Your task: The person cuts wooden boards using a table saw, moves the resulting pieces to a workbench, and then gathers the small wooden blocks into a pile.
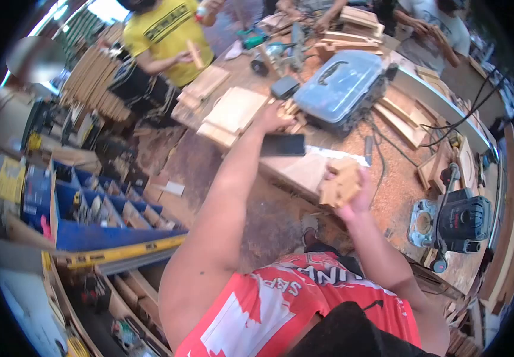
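Note:
My left hand [273, 118] reaches across the workbench to a cluster of small wooden pieces [291, 112]. Its fingers curl over the near pieces, partly hidden by the hand itself. Close to the bench's front edge, my right hand [358, 199] grips several small light-wood pieces [341, 183], bunched together with notched ends. A black phone [283, 145] lies flat on the bench between my two hands. Stacked flat wooden panels [233, 113] sit just left of my left hand.
A blue-lidded toolbox [341, 83] and a dark small box [285, 87] stand beyond my hands. At right is a router [456, 221], with black cables [468, 116] trailing over sawdust. A person in a yellow shirt [170, 35] holds wood across the bench. Blue tool bins [102, 229] stand left.

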Demonstrator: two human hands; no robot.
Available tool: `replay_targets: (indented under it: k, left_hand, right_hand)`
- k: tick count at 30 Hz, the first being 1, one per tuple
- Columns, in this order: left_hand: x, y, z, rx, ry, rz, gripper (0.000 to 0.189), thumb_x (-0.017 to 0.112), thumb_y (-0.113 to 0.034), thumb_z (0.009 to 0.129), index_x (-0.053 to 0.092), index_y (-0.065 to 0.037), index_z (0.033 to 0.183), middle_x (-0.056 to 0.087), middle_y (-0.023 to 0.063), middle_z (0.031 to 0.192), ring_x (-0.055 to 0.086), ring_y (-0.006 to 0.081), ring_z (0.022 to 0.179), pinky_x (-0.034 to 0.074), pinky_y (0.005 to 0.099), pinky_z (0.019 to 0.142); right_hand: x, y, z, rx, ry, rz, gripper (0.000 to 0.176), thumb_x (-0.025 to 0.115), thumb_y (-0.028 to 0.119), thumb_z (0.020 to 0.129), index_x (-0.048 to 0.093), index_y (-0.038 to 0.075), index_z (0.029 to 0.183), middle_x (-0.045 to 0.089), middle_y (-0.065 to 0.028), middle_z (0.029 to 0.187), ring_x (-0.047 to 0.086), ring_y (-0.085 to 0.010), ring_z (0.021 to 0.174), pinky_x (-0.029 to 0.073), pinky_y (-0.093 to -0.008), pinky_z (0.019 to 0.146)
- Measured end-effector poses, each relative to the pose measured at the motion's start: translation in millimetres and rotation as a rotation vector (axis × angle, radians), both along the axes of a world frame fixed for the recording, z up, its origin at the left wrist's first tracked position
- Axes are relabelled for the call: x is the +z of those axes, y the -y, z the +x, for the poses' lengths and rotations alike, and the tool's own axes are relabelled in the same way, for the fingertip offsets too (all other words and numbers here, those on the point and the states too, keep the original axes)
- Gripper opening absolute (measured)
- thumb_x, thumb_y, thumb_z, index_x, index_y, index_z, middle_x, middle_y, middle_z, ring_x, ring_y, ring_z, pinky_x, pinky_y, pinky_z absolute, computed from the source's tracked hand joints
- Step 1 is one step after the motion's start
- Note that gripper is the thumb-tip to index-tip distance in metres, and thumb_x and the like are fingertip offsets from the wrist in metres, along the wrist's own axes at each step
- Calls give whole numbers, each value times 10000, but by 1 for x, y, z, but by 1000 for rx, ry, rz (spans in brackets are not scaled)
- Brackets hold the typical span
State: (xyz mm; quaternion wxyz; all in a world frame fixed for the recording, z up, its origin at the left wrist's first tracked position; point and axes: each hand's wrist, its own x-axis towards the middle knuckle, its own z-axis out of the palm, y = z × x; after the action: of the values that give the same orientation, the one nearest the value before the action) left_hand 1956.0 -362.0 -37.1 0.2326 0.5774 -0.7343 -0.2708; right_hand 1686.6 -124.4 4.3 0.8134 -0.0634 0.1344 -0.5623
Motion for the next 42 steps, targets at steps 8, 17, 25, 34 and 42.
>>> replay_targets:
  k: [8, 17, 25, 34, 42]
  left_hand:
    - [-60, 30, 30, 39, -645, -30, 460, 646, -183, 876, 571, -12, 1297, 586, 147, 1280, 553, 234, 1196, 449, 352, 1032]
    - [-24, 19, 11, 237, -1270, 296, 673, 308, -528, 1047, 323, -24, 1494, 285, 165, 1570, 297, 298, 1438, 259, 438, 1170]
    - [-37, 41, 17, 17, -821, 266, 430, 453, -255, 1047, 484, 30, 1367, 531, 169, 1344, 547, 257, 1205, 475, 364, 986]
    - [0, 12, 47, -96, -438, -195, 407, 495, -192, 1014, 481, 21, 1361, 454, 197, 1446, 409, 313, 1361, 284, 418, 1152]
    - [79, -114, -125, -308, -422, -559, 413, 483, -114, 982, 424, 16, 1369, 361, 227, 1507, 345, 367, 1406, 245, 473, 1172]
  right_hand:
    - [-23, 207, 117, 90, -155, 16, 334, 627, 329, 932, 540, 133, 1188, 612, -69, 963, 629, -209, 859, 551, -388, 766]
    - [-82, 269, 172, -383, -1908, -724, 473, 711, 291, 772, 572, 66, 1164, 579, -185, 1123, 565, -357, 1085, 469, -454, 919]
    - [-54, 224, 158, -449, -1886, -701, 434, 628, 262, 837, 576, 28, 1199, 554, -205, 1151, 533, -395, 1114, 433, -464, 965]
    - [143, -83, -49, -642, -1380, -364, 459, 692, 145, 868, 577, 42, 1301, 664, -88, 1165, 660, -156, 980, 538, -323, 883]
    - [139, -235, -317, -1389, -1505, -410, 330, 575, 204, 965, 597, -3, 1221, 668, -107, 1018, 611, -122, 806, 511, -269, 761]
